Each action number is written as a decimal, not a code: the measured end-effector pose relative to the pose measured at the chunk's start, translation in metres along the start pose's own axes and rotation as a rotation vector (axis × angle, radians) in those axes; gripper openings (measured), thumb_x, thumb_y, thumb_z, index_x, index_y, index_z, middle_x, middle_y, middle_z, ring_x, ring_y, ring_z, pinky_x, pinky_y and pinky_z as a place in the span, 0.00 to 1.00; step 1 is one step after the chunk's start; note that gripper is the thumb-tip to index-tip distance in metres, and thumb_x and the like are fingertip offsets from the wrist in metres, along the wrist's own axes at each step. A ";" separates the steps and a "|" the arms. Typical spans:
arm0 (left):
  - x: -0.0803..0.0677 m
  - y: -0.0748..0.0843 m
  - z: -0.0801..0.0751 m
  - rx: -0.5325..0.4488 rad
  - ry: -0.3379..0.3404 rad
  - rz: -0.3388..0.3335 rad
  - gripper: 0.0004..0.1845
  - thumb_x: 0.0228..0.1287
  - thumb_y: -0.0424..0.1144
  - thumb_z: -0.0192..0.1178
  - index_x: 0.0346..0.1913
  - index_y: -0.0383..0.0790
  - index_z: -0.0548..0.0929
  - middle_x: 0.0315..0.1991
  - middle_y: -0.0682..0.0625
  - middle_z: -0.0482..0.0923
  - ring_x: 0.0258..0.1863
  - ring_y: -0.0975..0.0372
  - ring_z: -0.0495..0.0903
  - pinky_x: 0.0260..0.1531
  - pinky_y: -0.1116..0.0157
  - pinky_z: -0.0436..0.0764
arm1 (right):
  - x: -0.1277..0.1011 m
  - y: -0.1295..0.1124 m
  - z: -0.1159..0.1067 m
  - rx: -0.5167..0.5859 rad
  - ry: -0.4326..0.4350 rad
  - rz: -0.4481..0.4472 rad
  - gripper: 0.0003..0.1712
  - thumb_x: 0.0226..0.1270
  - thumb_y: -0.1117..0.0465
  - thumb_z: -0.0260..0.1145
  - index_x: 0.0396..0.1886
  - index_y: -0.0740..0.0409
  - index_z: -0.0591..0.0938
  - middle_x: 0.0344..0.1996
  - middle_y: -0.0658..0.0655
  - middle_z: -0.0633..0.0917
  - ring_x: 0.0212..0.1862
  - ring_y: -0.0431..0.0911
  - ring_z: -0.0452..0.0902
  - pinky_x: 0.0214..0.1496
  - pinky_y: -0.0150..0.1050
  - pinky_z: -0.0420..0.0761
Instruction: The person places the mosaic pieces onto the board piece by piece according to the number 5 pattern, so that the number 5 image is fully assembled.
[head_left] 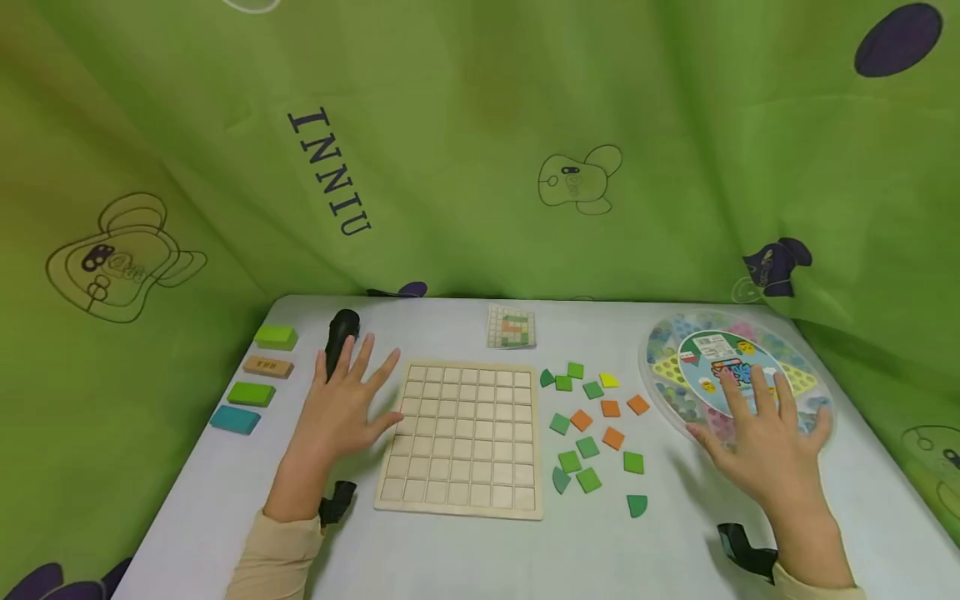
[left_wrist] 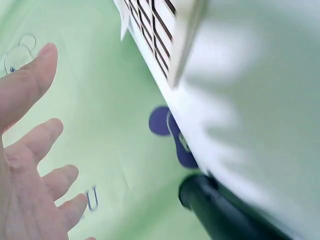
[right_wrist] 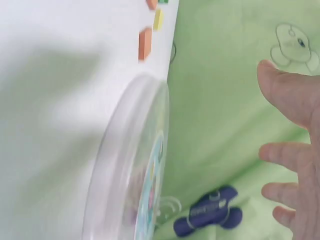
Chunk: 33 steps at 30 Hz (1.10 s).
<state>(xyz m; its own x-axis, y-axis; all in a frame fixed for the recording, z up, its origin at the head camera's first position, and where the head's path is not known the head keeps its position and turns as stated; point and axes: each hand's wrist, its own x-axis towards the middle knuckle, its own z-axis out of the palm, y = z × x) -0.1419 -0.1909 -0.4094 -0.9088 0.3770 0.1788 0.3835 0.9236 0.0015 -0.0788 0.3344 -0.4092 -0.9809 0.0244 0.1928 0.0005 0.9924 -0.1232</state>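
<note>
Grid board (head_left: 461,437) centre frame – every cell bare; coloured tiles (head_left: 592,425) loose on bench (untouched). Left hand (head_left: 341,412), right hand (head_left: 765,446) – fingers spread, released.

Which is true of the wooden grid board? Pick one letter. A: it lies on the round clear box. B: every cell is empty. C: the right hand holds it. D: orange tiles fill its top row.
B: the wooden grid board shows only bare cells, while the loose tiles lie on the table to its right.
</note>
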 end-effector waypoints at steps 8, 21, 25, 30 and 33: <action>0.018 0.018 0.015 -0.220 -0.155 0.086 0.45 0.54 0.58 0.65 0.73 0.51 0.59 0.74 0.40 0.51 0.72 0.42 0.51 0.66 0.35 0.50 | 0.028 -0.044 0.024 0.151 0.084 -0.191 0.38 0.61 0.48 0.66 0.67 0.59 0.67 0.68 0.69 0.64 0.68 0.65 0.55 0.62 0.72 0.50; 0.015 0.008 0.046 -0.713 -0.394 0.172 0.44 0.50 0.45 0.71 0.70 0.37 0.63 0.73 0.34 0.51 0.73 0.39 0.45 0.67 0.37 0.48 | 0.098 -0.117 0.072 0.572 -0.286 -0.370 0.24 0.64 0.66 0.63 0.61 0.63 0.74 0.60 0.63 0.76 0.63 0.60 0.70 0.62 0.57 0.72; 0.015 0.003 0.052 -0.721 -0.401 0.183 0.43 0.51 0.46 0.70 0.70 0.37 0.63 0.74 0.37 0.50 0.73 0.40 0.44 0.68 0.38 0.47 | 0.116 -0.131 0.082 0.588 -0.389 -0.355 0.24 0.63 0.67 0.64 0.60 0.61 0.75 0.56 0.60 0.78 0.58 0.57 0.73 0.58 0.52 0.76; 0.013 0.000 0.057 -0.748 -0.393 0.184 0.43 0.52 0.48 0.69 0.69 0.38 0.65 0.74 0.39 0.49 0.74 0.42 0.43 0.69 0.39 0.47 | 0.129 -0.138 0.089 0.509 -0.413 -0.402 0.18 0.60 0.70 0.65 0.52 0.63 0.80 0.48 0.59 0.79 0.50 0.53 0.76 0.53 0.47 0.79; 0.011 -0.001 0.056 -0.774 -0.388 0.163 0.43 0.51 0.48 0.69 0.69 0.39 0.66 0.75 0.41 0.49 0.74 0.44 0.42 0.69 0.40 0.46 | 0.132 -0.141 0.091 0.479 -0.393 -0.415 0.13 0.59 0.70 0.66 0.45 0.63 0.81 0.44 0.58 0.79 0.47 0.51 0.77 0.51 0.46 0.79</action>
<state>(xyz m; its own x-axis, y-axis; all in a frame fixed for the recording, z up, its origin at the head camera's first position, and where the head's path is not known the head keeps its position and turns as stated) -0.1619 -0.1836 -0.4628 -0.7711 0.6268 -0.1119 0.3889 0.6029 0.6966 -0.2264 0.1868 -0.4554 -0.8792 -0.4751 -0.0357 -0.3817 0.7473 -0.5439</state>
